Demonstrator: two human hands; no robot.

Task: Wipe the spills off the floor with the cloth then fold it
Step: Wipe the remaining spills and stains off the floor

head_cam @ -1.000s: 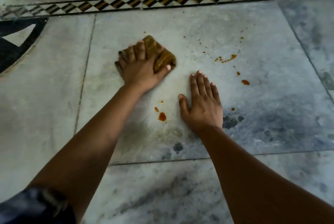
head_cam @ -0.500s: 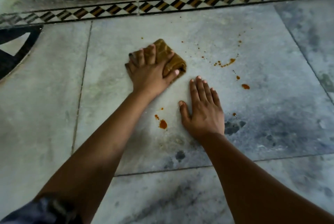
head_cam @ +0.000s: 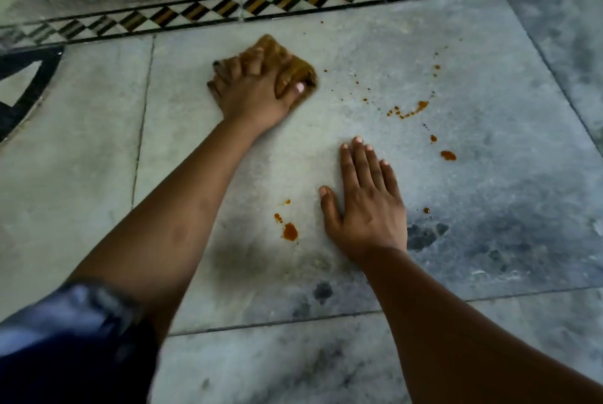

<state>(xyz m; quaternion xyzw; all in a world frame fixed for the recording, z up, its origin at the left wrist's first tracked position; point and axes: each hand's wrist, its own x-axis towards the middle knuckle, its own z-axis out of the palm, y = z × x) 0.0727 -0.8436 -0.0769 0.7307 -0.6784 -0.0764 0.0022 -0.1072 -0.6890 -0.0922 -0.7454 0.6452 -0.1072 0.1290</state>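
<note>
Cloth [head_cam: 293, 67] under left hand [head_cam: 254, 93]

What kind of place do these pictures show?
Likely the floor of a home, indoors: large grey marble slabs, a checkered inlay border along the far edge, and orange spills beside a brown cloth.

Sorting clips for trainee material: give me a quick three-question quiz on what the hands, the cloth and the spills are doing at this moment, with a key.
1. True or false: the right hand grips the cloth.
2. The orange blot lies: A) under the cloth; B) on the bare floor beside the right hand; C) on top of the cloth.
3. Fill in: the ___ hand holds the cloth down on the floor.
Key: 1 false, it lies flat on the floor, apart from the cloth. 2 B. 3 the left hand.
</note>
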